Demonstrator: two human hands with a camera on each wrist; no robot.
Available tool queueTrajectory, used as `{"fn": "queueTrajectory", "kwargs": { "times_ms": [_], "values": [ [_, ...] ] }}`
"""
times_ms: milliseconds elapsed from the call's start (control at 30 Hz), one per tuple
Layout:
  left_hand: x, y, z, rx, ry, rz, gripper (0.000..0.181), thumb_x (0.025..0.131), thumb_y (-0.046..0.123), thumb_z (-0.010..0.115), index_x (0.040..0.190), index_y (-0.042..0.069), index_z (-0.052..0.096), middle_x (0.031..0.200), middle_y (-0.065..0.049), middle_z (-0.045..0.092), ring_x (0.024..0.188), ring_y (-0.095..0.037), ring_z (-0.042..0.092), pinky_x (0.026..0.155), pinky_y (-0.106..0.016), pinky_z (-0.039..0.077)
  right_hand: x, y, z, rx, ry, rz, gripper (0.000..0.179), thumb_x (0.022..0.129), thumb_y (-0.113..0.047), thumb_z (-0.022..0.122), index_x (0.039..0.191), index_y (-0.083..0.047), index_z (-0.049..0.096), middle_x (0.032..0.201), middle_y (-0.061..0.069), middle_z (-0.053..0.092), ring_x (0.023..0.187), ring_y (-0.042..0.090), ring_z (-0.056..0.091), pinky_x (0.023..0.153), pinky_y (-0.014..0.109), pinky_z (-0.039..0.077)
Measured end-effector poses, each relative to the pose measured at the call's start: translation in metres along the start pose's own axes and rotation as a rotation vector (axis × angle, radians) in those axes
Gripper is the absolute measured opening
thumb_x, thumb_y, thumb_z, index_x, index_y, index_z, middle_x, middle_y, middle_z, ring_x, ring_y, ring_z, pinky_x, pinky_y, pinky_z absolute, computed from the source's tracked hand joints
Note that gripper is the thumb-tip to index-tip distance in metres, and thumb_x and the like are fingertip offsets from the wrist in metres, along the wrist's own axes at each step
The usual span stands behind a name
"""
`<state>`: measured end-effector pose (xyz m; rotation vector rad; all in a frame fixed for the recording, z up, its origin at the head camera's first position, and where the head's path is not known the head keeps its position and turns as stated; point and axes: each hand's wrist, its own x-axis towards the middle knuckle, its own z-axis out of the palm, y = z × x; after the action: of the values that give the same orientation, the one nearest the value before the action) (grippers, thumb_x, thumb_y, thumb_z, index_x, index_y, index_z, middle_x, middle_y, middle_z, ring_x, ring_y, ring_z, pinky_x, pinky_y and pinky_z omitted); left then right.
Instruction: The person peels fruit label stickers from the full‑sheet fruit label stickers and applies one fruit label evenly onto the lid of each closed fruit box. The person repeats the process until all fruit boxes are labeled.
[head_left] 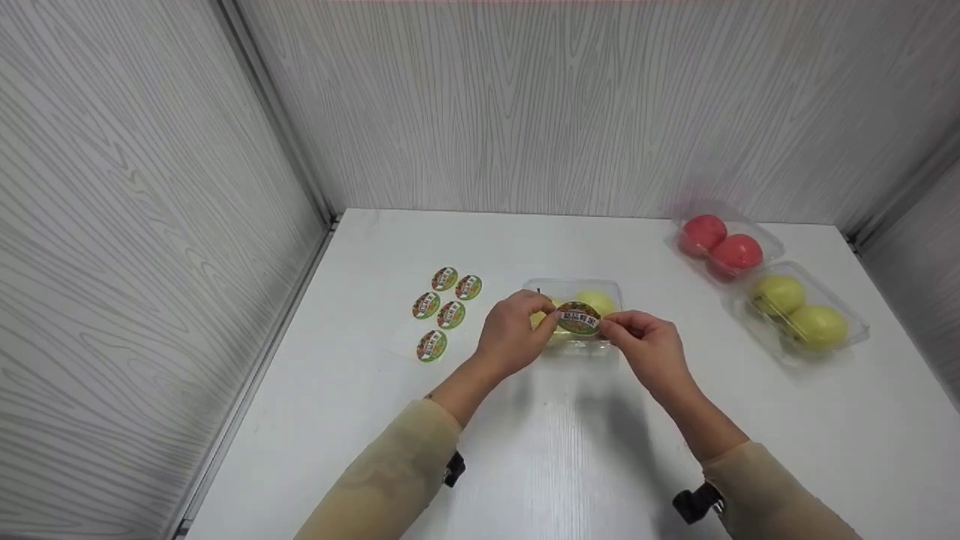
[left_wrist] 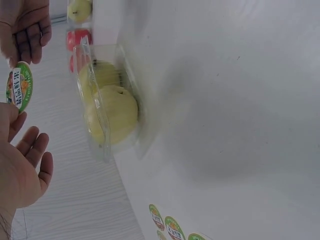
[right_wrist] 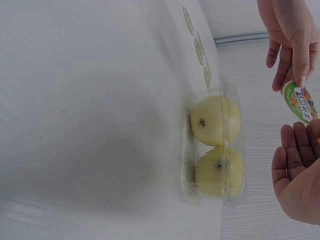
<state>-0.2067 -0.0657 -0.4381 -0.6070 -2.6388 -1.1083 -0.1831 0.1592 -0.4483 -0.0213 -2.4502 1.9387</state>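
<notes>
An oval fruit label sticker (head_left: 579,319) is stretched between both hands above a clear plastic box (head_left: 574,286). My left hand (head_left: 516,330) pinches its left edge between thumb and forefinger, and my right hand (head_left: 651,351) pinches its right edge. In the left wrist view the sticker (left_wrist: 20,86) hangs in the air, apart from the box. Two yellow-green pears (right_wrist: 216,120) sit inside the box, whose lid looks closed in the right wrist view. From the head view, the hands and the sticker cover part of the pears.
Several matching oval stickers (head_left: 451,315) lie on a clear sheet to the left. At the right stand another clear box with two pears (head_left: 817,328) and, behind it, a clear box with two red fruits (head_left: 736,253). Wood-grain panels (head_left: 487,105) border the white table (head_left: 360,442).
</notes>
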Motion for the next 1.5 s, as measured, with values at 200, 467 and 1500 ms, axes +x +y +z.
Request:
{"fn": "queueTrajectory", "kwargs": {
  "times_ms": [200,467,1500],
  "values": [
    [0.004,0.002,0.002,0.153,0.047,0.085,0.017,0.102,0.022,0.072,0.092,0.011,0.081,0.104,-0.001,0.077,0.097,-0.017,0.074,0.085,-0.037,0.058,0.004,-0.004,0.003,-0.131,0.059,-0.041,0.022,0.1,-0.021,0.076,0.101,0.0,0.079,0.091,0.013,0.076,0.08,0.015,0.062,0.066,0.021,0.049],
    [0.011,0.0,0.005,0.366,0.07,0.195,0.023,0.104,0.028,0.068,0.089,0.013,0.078,0.102,0.001,0.075,0.098,-0.016,0.073,0.086,-0.04,0.055,0.014,-0.006,0.008,-0.354,0.159,-0.204,0.013,0.097,-0.016,0.075,0.091,-0.005,0.079,0.084,0.006,0.075,0.078,0.021,0.066,0.068,0.027,0.051],
    [0.05,-0.015,0.025,0.53,-0.055,0.015,0.03,0.11,0.034,0.057,0.105,0.014,0.079,0.111,0.0,0.074,0.106,-0.018,0.069,0.091,-0.04,0.052,0.059,-0.004,0.016,-0.643,0.12,-0.232,0.019,0.099,-0.016,0.069,0.095,0.002,0.074,0.129,0.024,0.069,0.124,0.044,0.064,0.105,0.057,0.05]
  ]
}}
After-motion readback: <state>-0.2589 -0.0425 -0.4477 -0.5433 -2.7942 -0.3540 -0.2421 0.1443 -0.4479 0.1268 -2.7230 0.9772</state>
